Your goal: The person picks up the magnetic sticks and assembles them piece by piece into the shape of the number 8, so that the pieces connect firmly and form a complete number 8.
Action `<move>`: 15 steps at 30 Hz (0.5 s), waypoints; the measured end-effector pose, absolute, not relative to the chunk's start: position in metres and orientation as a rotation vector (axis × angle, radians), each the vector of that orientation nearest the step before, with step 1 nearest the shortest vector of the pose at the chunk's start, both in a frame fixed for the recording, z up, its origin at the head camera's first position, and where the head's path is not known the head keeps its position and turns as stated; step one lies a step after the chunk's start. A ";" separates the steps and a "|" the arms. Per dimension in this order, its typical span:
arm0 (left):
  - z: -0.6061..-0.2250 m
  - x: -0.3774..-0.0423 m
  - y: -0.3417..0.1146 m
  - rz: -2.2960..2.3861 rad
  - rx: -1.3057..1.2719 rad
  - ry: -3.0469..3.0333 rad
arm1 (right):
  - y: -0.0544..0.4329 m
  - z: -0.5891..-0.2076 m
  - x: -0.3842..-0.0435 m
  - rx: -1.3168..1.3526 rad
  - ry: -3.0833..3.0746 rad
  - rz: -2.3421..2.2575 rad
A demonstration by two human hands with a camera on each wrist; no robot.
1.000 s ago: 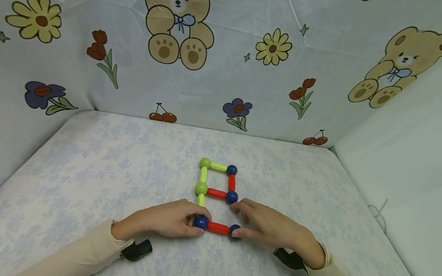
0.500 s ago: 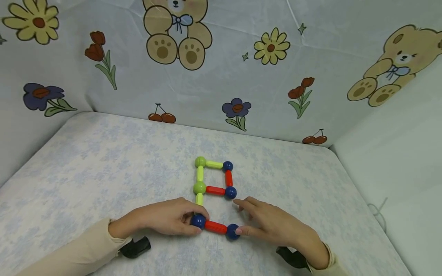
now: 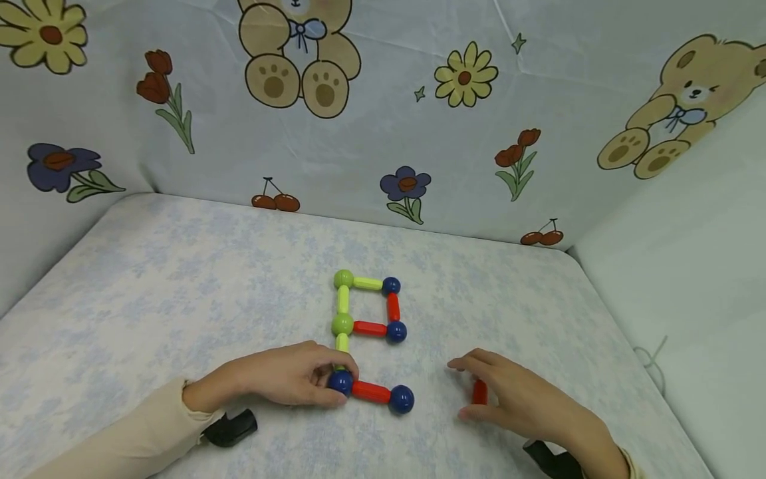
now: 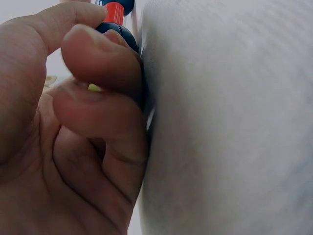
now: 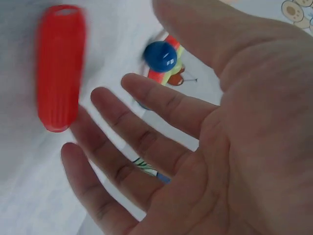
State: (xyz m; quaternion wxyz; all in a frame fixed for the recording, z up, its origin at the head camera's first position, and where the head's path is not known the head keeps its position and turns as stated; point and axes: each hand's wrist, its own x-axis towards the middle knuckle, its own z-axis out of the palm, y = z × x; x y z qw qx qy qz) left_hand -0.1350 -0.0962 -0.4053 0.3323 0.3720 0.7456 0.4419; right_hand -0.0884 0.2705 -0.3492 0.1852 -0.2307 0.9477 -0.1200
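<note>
My left hand (image 3: 290,376) grips a blue ball (image 3: 340,383) at the lower left corner of a flat figure built from sticks and balls. From that ball a red stick (image 3: 370,392) runs right to another blue ball (image 3: 401,399). Above, light green sticks and green balls (image 3: 342,324) join more red sticks and blue balls into a square. Right of the figure, my right hand (image 3: 520,399) hovers with fingers spread around a separate red stick (image 3: 480,392). In the right wrist view this loose red stick (image 5: 61,68) lies beside the fingertips, ungripped.
The table (image 3: 197,279) has a pale blue floral cover. A cloth wall (image 3: 359,146) with printed bears and flowers stands along its back edge, and a white wall (image 3: 688,266) on the right. A thin cord (image 3: 655,362) shows at the right edge.
My right hand has left the lower right blue ball and moved right, over the loose red stick that now shows. The left hand keeps its grip on its ball; the figure shifts slightly left in view.
</note>
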 end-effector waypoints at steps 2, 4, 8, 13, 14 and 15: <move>-0.404 -0.135 -0.096 1.165 0.961 1.931 | 0.277 -0.351 -0.085 -0.628 2.689 -0.330; -0.403 -0.134 -0.095 1.172 0.946 1.917 | 0.282 -0.352 -0.082 -0.587 2.702 -0.319; -0.404 -0.135 -0.096 1.166 0.934 1.908 | 0.288 -0.357 -0.081 -0.527 2.745 -0.269; -0.404 -0.135 -0.098 1.163 0.925 1.907 | 0.291 -0.359 -0.084 -0.562 2.800 -0.254; -0.404 -0.135 -0.097 1.167 0.924 1.903 | 0.290 -0.359 -0.085 -0.561 2.801 -0.259; -0.404 -0.135 -0.097 1.170 0.924 1.900 | 0.290 -0.359 -0.086 -0.568 2.805 -0.263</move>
